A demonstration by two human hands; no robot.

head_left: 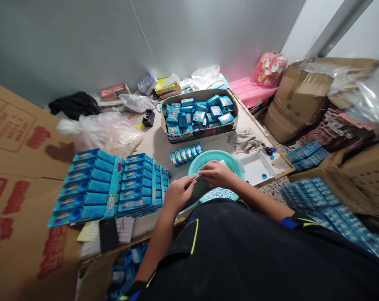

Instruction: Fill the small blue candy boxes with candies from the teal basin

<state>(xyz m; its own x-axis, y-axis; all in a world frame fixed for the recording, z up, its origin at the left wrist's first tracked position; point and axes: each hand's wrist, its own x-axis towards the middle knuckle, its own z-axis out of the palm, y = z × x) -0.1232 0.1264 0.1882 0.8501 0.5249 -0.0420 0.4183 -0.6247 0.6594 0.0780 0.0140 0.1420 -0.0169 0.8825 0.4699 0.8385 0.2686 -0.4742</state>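
My left hand point(180, 193) is closed in a pinch at the left edge of a turquoise basin point(241, 167). Close against it, my right hand point(217, 173) curls over the basin, its fingers together. A small whitish piece point(198, 177) shows between the fingertips of both hands; its details are too small to tell. Small pale pieces point(219, 193) lie in the basin. Just behind the basin is a row of small blue packs point(186, 154). Stacks of blue blister-like packs point(92, 184) stand to the left of my left hand.
An open carton point(198, 134) of blue boxes stands behind the basin. Right of the basin are a white tray point(256, 165) and a grey cloth point(246, 141). A plastic bag point(109, 131) sits back left, a black phone point(108, 235) front left. Large cardboard boxes point(297, 98) flank the table.
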